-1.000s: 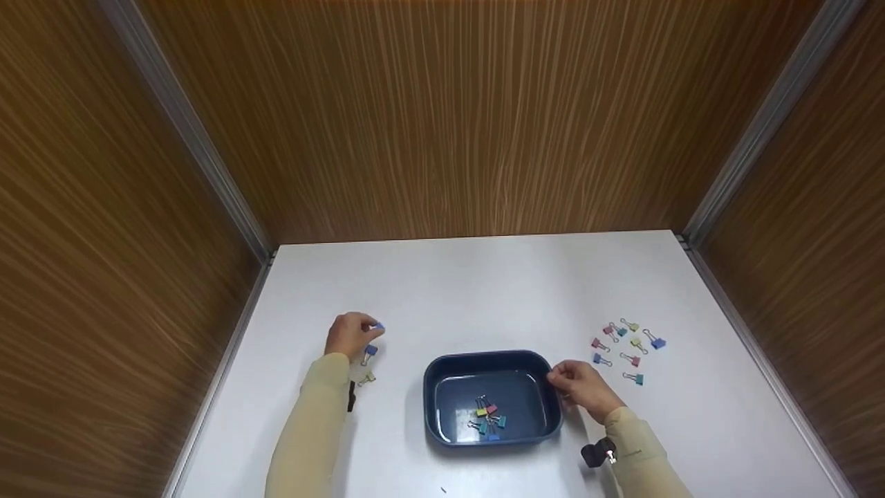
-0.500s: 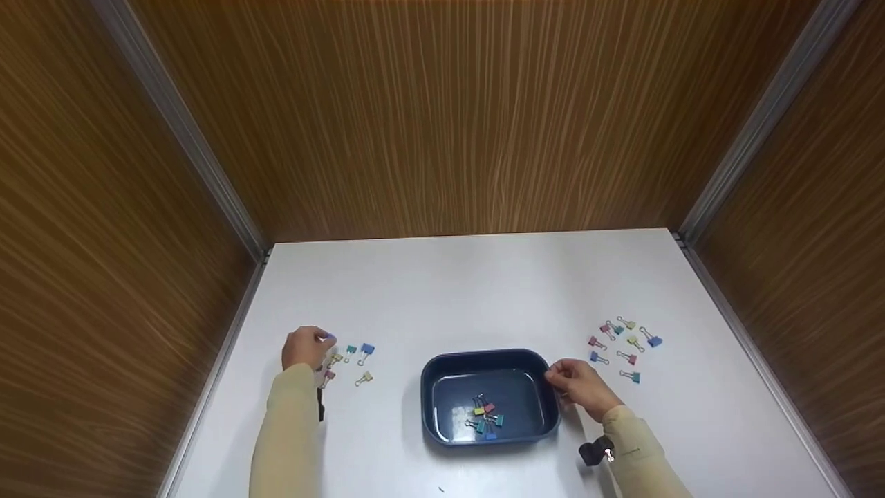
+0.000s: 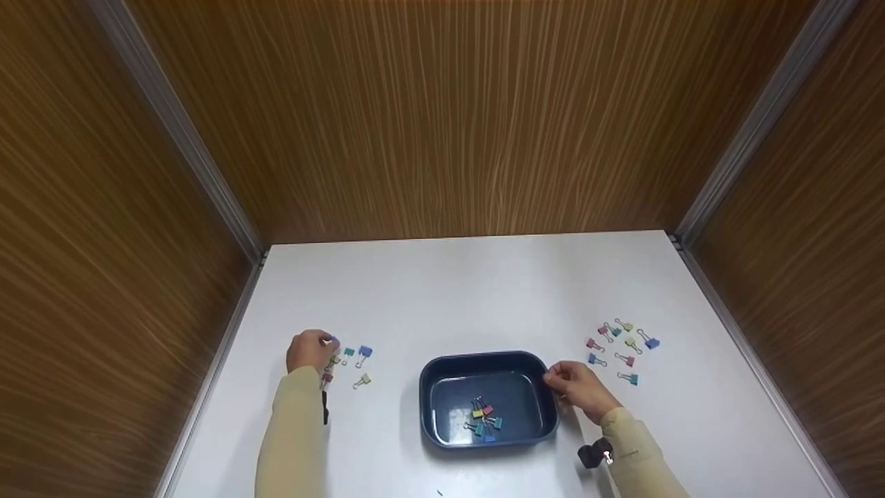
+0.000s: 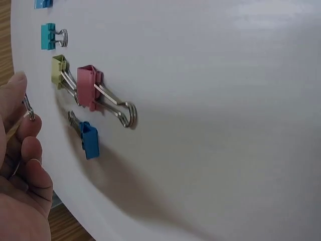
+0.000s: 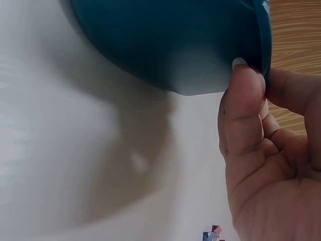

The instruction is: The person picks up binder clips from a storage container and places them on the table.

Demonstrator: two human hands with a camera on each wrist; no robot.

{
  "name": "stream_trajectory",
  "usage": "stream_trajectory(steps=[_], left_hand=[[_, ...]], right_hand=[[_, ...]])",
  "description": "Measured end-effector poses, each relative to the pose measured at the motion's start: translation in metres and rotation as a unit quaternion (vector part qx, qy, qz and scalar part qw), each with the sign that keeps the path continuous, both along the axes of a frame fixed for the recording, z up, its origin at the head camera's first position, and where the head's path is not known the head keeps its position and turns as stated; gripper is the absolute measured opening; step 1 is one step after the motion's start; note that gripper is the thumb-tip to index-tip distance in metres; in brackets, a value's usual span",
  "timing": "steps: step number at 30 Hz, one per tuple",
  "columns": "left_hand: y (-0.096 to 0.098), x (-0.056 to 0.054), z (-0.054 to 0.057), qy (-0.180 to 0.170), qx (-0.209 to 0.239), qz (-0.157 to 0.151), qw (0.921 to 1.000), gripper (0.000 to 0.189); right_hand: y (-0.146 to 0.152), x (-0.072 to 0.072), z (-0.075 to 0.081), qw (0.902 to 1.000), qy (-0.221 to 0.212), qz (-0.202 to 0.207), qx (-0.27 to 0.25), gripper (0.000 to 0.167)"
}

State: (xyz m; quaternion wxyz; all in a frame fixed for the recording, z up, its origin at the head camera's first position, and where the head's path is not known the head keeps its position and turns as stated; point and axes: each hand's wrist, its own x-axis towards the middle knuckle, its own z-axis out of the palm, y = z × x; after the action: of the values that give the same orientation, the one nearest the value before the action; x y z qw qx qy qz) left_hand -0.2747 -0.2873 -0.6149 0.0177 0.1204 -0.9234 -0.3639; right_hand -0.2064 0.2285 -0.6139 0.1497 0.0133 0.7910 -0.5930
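Observation:
My left hand (image 3: 310, 349) pinches a blue binder clip (image 3: 333, 339) between thumb and fingertips, just above the table. Only the clip's wire handle (image 4: 29, 107) shows in the left wrist view. Near that hand lie a pink clip (image 4: 88, 87), a yellow clip (image 4: 59, 71), a teal clip (image 4: 48, 36) and another blue clip (image 4: 90, 140). On the right, my right hand (image 3: 579, 389) pinches the rim of a dark blue tray (image 3: 429, 404), thumb and fingers on either side of the wall. Several coloured binder clips (image 3: 487, 410) lie inside the tray.
More binder clips (image 3: 624, 360) in mixed colours are scattered to the right of the tray. The white table (image 3: 456, 290) is bounded by wood-grain panels (image 3: 456, 138) at the back and both sides. A small dark speck (image 3: 440, 492) lies near the front.
My left hand has moved left, carrying the blue binder clip over to the left group of clips, then shifted only slightly. The right hand has kept its hold on the tray.

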Motion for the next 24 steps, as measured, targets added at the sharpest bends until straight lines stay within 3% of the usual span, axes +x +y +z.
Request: stream_trajectory(steps=[11, 19, 24], left_hand=[[0.016, 0.007, 0.008, -0.002, 0.014, 0.001, 0.9999, 0.035], [0.016, -0.016, 0.004, 0.011, -0.011, -0.036, 0.9992, 0.032], [0.030, -0.024, 0.018, 0.054, -0.021, -0.078, 0.9953, 0.030]], right_hand=[[0.001, -0.001, 0.001, 0.9999, 0.004, 0.004, 0.009, 0.018], [0.001, -0.003, 0.003, 0.9999, 0.008, 0.005, 0.007, 0.017], [0.001, -0.004, 0.004, 0.9999, 0.014, 0.004, 0.003, 0.017]])
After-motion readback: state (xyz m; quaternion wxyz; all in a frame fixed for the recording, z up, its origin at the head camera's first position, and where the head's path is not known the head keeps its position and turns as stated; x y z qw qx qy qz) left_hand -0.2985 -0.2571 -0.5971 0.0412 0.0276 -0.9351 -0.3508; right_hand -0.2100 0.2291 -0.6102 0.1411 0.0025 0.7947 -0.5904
